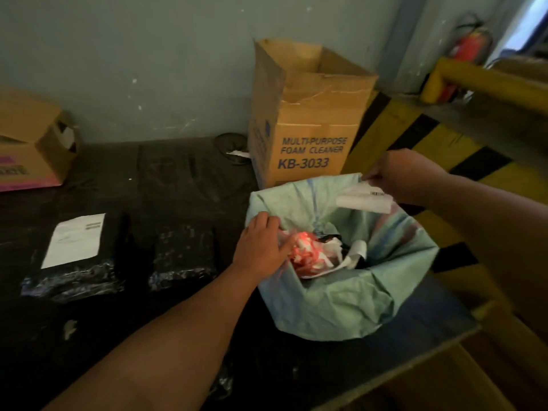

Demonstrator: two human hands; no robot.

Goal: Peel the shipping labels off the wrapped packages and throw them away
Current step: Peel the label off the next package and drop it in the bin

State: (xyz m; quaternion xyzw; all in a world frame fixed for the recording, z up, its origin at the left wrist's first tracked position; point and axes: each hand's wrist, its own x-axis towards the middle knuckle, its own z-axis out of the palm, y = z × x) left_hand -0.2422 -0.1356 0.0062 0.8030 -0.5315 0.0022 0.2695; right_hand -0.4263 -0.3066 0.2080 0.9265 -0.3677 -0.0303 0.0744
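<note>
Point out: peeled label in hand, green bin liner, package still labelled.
peeled label (363, 200), head view, middle of the white strip.
green bin liner (332, 307), head view, front drape.
labelled package (74, 280), head view, black wrap below its label.

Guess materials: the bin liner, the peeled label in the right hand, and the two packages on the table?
Bin liner: thin, matte pale-green plastic film, going by its soft crumpled folds.
Label, pinched in the right hand: white paper, curling, with a printed barcode.
Packages: glossy black plastic wrap, with wrinkled highlights; contents hidden. One still carries a white paper label.
</note>
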